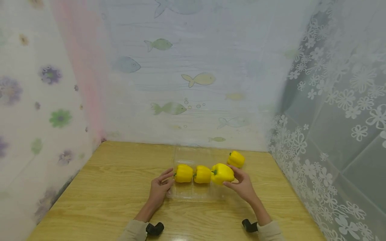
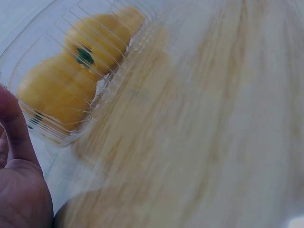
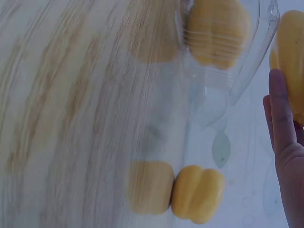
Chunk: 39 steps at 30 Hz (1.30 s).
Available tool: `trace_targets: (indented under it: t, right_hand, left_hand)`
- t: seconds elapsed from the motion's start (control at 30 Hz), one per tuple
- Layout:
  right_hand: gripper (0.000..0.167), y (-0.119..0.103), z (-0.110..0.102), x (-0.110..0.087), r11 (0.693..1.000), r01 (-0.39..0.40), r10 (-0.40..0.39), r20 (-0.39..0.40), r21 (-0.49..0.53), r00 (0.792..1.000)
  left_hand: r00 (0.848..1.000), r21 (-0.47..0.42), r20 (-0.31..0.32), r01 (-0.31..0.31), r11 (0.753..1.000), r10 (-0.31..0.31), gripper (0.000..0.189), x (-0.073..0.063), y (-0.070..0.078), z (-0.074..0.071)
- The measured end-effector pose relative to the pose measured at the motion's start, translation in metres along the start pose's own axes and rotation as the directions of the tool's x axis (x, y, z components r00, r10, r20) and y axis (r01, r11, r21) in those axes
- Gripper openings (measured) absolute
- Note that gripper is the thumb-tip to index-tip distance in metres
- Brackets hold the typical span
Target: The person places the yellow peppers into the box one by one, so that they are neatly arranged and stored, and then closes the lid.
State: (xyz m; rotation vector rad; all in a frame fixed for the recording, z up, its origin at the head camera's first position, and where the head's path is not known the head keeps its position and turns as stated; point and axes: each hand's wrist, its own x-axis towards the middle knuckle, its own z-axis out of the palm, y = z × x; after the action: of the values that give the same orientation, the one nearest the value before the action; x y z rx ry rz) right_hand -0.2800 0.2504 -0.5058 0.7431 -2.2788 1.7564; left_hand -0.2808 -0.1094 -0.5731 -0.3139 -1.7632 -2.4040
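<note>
A clear plastic box (image 1: 193, 196) sits on the table with its lid raised at the back. Two yellow bell peppers lie inside: a left pepper (image 1: 184, 173) and, next to it, a middle pepper (image 1: 202, 174). Over the box's right end, my right hand (image 1: 243, 187) holds a third bell pepper (image 1: 222, 174) between thumb and fingers. In the right wrist view this pepper (image 3: 290, 61) is above the box wall. My left hand (image 1: 159, 190) rests at the box's left side, its fingers extended along the wall; part of it is cut off in the left wrist view.
Another yellow bell pepper (image 1: 236, 159) lies on the wooden table (image 1: 120, 180) behind my right hand. A wall sheet with fish prints (image 1: 169, 108) stands along the table's back edge. Patterned sheets hang at both sides.
</note>
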Motion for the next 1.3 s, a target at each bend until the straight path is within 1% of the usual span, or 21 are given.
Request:
trace_targets:
  t: [0.13,0.37,0.53,0.7,0.9,1.1,1.3]
  right_hand:
    - [0.066,-0.004,0.005,0.001,1.000,-0.015,0.015,0.031,0.012,0.999]
    - [0.064,-0.009,0.016,0.006,0.999,-0.018,0.016,0.074,0.032,0.997]
    - [0.062,-0.012,0.023,0.009,0.998,-0.050,0.045,0.090,0.046,0.995]
    - [0.063,-0.014,0.029,0.008,0.996,-0.090,0.087,0.103,0.024,0.991]
    - [0.063,-0.017,0.035,0.008,0.995,-0.095,0.093,0.147,0.007,0.985]
    - [0.062,-0.015,0.044,0.010,0.992,-0.126,0.123,0.159,0.004,0.980]
    - [0.062,-0.011,0.057,0.010,0.990,-0.137,0.138,0.199,-0.020,0.970]
  left_hand:
    - [1.000,-0.001,0.000,0.004,1.000,-0.004,0.040,0.001,0.000,0.000]
    - [1.000,-0.004,-0.001,0.014,1.000,-0.014,0.040,0.001,0.000,0.000]
    - [1.000,-0.001,-0.001,0.013,1.000,-0.013,0.040,0.001,0.001,0.000]
    - [1.000,0.001,-0.002,0.018,1.000,-0.018,0.039,0.001,0.000,0.000]
    - [0.999,0.001,-0.022,0.027,1.000,-0.027,0.038,0.001,-0.001,0.000]
    - [1.000,0.003,-0.016,0.025,1.000,-0.025,0.039,0.002,-0.001,0.000]
    - [1.000,0.011,-0.014,0.024,1.000,-0.023,0.038,0.001,0.001,0.000]
